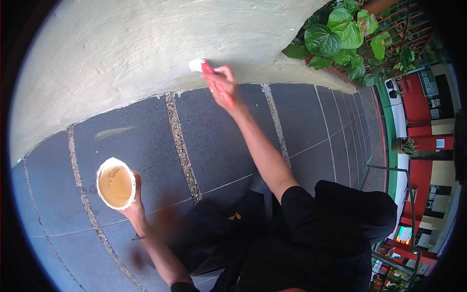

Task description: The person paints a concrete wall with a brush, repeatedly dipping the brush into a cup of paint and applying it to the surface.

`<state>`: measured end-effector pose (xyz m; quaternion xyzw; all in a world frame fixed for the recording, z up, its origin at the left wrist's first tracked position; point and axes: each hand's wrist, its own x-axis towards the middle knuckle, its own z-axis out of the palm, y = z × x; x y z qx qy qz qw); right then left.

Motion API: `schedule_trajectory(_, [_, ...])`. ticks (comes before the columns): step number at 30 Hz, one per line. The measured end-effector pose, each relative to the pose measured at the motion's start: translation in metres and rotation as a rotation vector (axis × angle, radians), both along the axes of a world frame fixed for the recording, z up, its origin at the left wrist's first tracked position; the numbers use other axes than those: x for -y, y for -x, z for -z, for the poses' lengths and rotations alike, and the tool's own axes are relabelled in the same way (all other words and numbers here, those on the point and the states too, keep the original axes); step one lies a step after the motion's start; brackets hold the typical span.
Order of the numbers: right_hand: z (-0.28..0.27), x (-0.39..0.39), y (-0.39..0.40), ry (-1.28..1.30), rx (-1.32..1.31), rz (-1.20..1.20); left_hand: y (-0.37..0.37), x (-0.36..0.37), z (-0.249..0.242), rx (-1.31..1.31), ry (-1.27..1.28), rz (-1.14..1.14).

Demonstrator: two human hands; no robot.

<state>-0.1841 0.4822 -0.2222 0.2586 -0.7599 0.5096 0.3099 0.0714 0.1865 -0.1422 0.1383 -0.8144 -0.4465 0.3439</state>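
A paintbrush with a red handle (206, 68) is in my right hand (224, 86), the fingers closed round it. Its white-coated bristles touch the lower part of a cream-white wall (146, 44), close to where the wall meets the floor. My left hand (134, 207) is wrapped round the side of a tub (116, 184) with a white, paint-smeared rim. Tan or cream-coloured liquid shows inside the tub, with darker marks on one side. Most of my left fingers are hidden behind the tub.
Dark grey floor tiles (224, 129) with pebbled strips run along the wall. Leafy plants (335, 41) and a reddish fence stand at the upper right. Metal railings (412, 204), a potted plant (404, 146) and a red and green building are at the far right.
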Motion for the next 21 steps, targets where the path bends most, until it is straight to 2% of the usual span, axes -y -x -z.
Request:
schedule_trajectory(2, [-0.008,-0.07,0.006,-0.112,-0.082,0.134,-0.001,0.002,0.0,0.051,-0.049,-0.021])
schedule_trajectory(3, [-0.02,-0.097,0.0,-0.041,0.003,0.193,-0.001,0.003,0.0,0.046,-0.056,-0.019])
schedule_trajectory(5, [-0.022,-0.151,0.005,-0.025,-0.014,0.458,-0.002,0.0,0.001,0.056,-0.025,0.024])
schedule_trajectory(6, [-0.018,-0.17,0.007,-0.03,-0.017,0.466,-0.002,-0.002,0.002,0.055,-0.03,0.033])
schedule_trajectory(8, [-0.021,-0.194,0.01,0.095,0.029,0.688,0.0,-0.006,0.004,0.091,-0.053,0.047])
schedule_trajectory(9, [-0.026,-0.198,0.01,0.095,0.016,0.693,0.001,-0.007,0.006,0.079,-0.057,0.053])
schedule_trajectory(12, [-0.051,-0.177,0.008,0.691,0.166,0.45,0.007,-0.014,0.01,0.083,-0.015,0.076])
schedule_trajectory(13, [-0.067,-0.167,0.009,0.702,0.163,0.451,0.009,-0.019,0.008,0.069,-0.043,0.084])
schedule_trajectory(15, [-0.081,-0.151,0.01,1.069,0.134,0.173,0.012,-0.024,0.006,0.058,-0.048,0.106])
schedule_trajectory(16, [-0.084,-0.143,0.01,1.185,0.122,0.148,0.014,-0.026,0.008,0.055,-0.065,0.125])
schedule_trajectory(17, [-0.071,-0.142,0.014,1.244,0.129,0.142,0.017,-0.027,0.012,0.049,-0.08,0.149])
schedule_trajectory(19, [-0.028,-0.138,0.019,1.418,0.259,0.159,0.024,-0.031,0.017,-0.019,0.043,0.17])
schedule_trajectory(20, [-0.004,-0.141,0.023,1.446,0.227,0.151,0.026,-0.042,0.005,-0.045,0.057,0.184])
schedule_trajectory(21, [0.021,-0.144,0.025,1.505,0.335,0.218,0.027,-0.05,-0.005,-0.063,0.069,0.198])
